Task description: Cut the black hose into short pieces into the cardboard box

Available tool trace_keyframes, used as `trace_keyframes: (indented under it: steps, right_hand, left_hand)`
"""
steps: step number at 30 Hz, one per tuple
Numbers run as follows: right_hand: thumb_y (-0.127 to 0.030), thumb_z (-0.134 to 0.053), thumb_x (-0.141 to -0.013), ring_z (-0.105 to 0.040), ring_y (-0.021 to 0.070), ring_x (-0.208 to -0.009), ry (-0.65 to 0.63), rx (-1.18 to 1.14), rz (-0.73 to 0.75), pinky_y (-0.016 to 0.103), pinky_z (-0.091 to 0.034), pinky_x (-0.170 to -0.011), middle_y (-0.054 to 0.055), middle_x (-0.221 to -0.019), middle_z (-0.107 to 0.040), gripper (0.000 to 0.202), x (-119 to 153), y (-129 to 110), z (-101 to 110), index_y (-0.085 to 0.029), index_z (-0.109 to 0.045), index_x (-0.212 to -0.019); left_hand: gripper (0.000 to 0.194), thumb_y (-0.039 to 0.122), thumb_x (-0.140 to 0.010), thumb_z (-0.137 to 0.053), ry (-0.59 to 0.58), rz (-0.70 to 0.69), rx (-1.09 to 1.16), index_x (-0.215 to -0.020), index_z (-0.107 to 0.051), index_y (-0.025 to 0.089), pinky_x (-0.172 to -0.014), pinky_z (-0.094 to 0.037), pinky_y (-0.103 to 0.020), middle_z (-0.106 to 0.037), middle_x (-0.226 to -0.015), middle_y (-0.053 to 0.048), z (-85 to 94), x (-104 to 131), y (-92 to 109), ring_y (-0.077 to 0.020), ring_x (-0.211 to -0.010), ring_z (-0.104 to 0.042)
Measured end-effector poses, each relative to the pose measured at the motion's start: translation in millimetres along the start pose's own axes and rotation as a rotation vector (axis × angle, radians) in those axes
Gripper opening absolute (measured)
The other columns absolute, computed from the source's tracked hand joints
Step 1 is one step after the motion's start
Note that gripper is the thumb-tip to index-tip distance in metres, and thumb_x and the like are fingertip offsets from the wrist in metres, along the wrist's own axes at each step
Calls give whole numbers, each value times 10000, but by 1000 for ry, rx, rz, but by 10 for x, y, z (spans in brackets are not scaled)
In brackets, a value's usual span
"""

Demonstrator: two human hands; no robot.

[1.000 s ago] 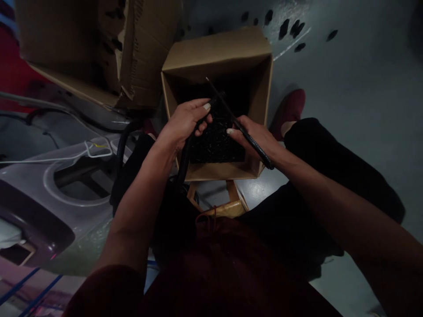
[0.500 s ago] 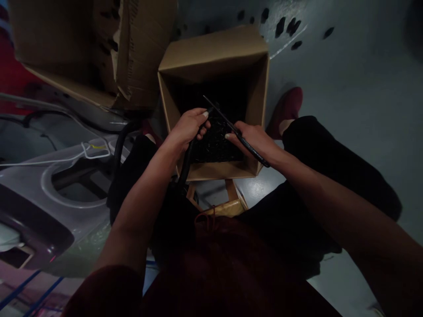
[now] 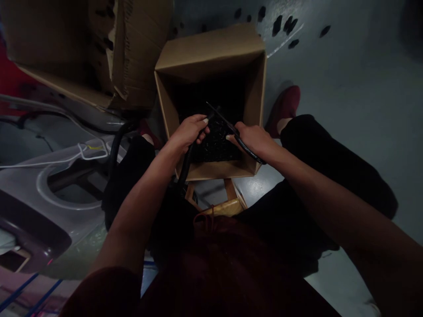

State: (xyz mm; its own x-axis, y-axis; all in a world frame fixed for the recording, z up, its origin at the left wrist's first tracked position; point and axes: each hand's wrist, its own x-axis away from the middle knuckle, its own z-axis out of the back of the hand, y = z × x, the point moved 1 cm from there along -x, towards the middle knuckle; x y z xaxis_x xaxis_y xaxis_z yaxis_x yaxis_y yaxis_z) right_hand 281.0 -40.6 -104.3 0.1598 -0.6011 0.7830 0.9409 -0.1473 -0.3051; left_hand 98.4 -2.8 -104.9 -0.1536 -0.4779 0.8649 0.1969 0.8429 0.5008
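Over a cardboard box, my left hand is closed round a black flexible tube that hangs down past the box's near left edge. Its upper end sticks out beyond my thumb, close to the blades. My right hand grips black-handled scissors, their slim blades pointing up and left across the tube's end. Whether the blades touch the tube cannot be made out. Many small black pieces lie in the box below both hands; its far inside is too dark to read.
A larger open carton stands at the upper left. A grey moulded shell with a round opening lies to the left, beside a black hose. Several dark bits are scattered on the floor. A wooden frame sits below the box.
Both hands have come slightly down, and the scissors' blades have swung closer to the tube's end. The whole view has shifted a little left.
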Motion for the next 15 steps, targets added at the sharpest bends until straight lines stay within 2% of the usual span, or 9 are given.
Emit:
trace_keyframes:
  steps: [3,6,8,12,15]
  right_hand:
    - [-499,-460,-924,-671,333,-904,-12,-37,11,418,-484,-786,181,-993,-705,427,-14,9,36,-167,-542,-1180]
    - [-456,-482,-919,-668,319,-902,16,-109,19,418,-487,-803,159,-965,-701,364,-41,14,62,-172,-543,-1139]
    - [-448,-488,-916,-672,293,-867,54,-260,26,402,-504,-777,130,-933,-696,328,-74,23,61,-184,-543,-1102]
    - [-446,-518,-905,-672,210,-761,90,-735,75,337,-541,-676,71,-908,-677,302,-149,49,30,-212,-508,-1096]
    - [-454,-588,-873,-671,196,-764,136,-893,123,329,-545,-659,39,-870,-663,355,-170,59,18,-231,-487,-1129]
  left_hand:
    - [71,109,-882,-517,2,-4,21,-924,-553,153,-354,-264,-151,-537,-607,45,1,43,55,-32,-395,-413]
    - [163,79,-831,-508,-16,-5,10,-962,-582,143,-365,-282,-147,-560,-626,37,2,103,126,-33,-411,-435]
    - [236,48,-794,-488,-44,-6,7,-984,-603,128,-374,-296,-147,-574,-642,29,-2,152,168,-31,-423,-442]
    - [339,37,-768,-493,-98,3,9,-1071,-623,111,-396,-323,-150,-597,-680,18,-36,245,199,-30,-437,-457]
    - [407,45,-786,-487,-151,4,11,-1173,-599,100,-414,-342,-146,-613,-703,11,-97,285,175,-31,-449,-478]
